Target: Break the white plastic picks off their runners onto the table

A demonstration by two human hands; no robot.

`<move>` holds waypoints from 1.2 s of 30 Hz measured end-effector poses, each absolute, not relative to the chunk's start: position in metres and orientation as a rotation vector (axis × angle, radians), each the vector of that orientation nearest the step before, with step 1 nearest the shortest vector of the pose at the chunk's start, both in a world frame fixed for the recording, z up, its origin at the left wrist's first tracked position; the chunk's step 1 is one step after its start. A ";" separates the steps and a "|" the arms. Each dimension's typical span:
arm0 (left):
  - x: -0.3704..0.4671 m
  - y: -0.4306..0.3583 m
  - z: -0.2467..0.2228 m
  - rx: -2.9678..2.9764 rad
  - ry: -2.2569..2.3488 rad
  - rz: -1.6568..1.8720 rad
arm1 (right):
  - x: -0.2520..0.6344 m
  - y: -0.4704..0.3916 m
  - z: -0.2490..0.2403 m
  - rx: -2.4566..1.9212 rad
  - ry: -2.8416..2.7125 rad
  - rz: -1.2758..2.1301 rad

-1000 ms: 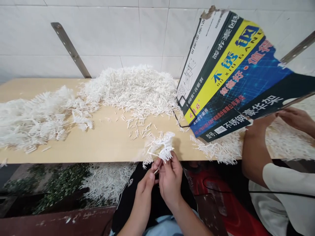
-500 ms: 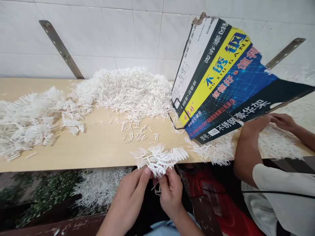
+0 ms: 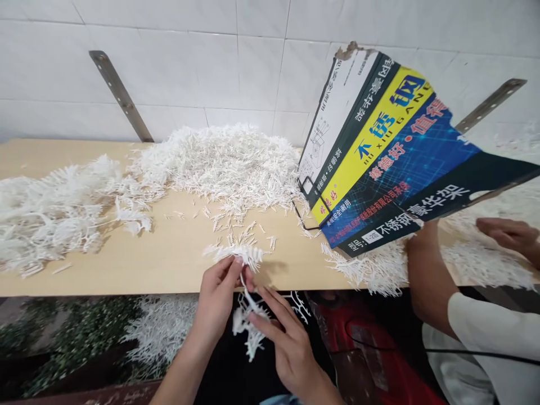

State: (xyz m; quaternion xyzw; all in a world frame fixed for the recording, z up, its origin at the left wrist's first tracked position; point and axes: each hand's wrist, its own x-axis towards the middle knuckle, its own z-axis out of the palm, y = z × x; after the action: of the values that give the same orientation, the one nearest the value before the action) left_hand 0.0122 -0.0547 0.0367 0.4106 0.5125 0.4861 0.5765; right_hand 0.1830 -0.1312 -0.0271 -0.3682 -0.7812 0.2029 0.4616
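Note:
My left hand (image 3: 219, 289) is closed at the table's front edge, pinching a white plastic sprig (image 3: 236, 252) with many thin prongs. A stem runs from this pinch down to a lower bunch of white prongs (image 3: 253, 337), over my lap. My right hand (image 3: 291, 343) has its thumb and fingers at that lower bunch, with the fingers long and partly stretched. Loose cut-off prongs (image 3: 236, 233) lie just beyond my left hand on the wooden tabletop (image 3: 169, 270). A big heap of the white pieces (image 3: 228, 163) stands against the wall.
Branched white sprigs (image 3: 50, 219) cover the left end. A printed cardboard panel (image 3: 379, 157) stands at right, with a black wire frame (image 3: 310, 216) at its foot. Behind it, a co-worker's arm (image 3: 430, 275) reaches over more white pieces (image 3: 375, 270). Metal brackets (image 3: 122, 98) rise along the wall.
Both hands had been together under one sprig. Now my left hand has moved left and up over the table edge with the sprig, while my right hand sits lower, beside a hanging bunch.

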 end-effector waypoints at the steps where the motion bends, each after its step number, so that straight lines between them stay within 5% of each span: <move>1: 0.011 -0.049 0.033 1.074 1.236 1.108 | 0.188 -0.131 -0.028 -0.929 -1.869 0.462; 7: 0.003 -0.025 0.015 1.637 1.482 0.885 | 0.210 -0.084 0.006 -1.133 -1.511 0.411; 16: 0.014 -0.025 0.000 1.889 1.679 0.857 | 0.198 0.010 0.016 -1.161 -2.015 0.730; 23: 0.014 -0.031 -0.015 2.196 1.770 0.620 | 0.210 0.029 0.000 -1.207 -1.266 1.155; 26: 0.013 -0.031 -0.012 2.143 1.742 0.609 | 0.209 0.032 0.000 -1.246 -1.098 1.074; 32: 0.015 -0.017 0.005 1.839 1.702 0.665 | 0.197 0.016 0.011 -1.252 -1.814 0.566; 36: 0.014 -0.010 0.010 1.689 1.640 0.735 | 0.197 0.012 0.013 -1.167 -1.998 0.565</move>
State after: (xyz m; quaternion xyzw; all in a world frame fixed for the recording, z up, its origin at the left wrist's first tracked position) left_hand 0.0135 -0.0099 0.0098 0.6461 0.6274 0.2812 0.3314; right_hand 0.1975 0.0116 0.0126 -0.4549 -0.7790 0.2204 0.3709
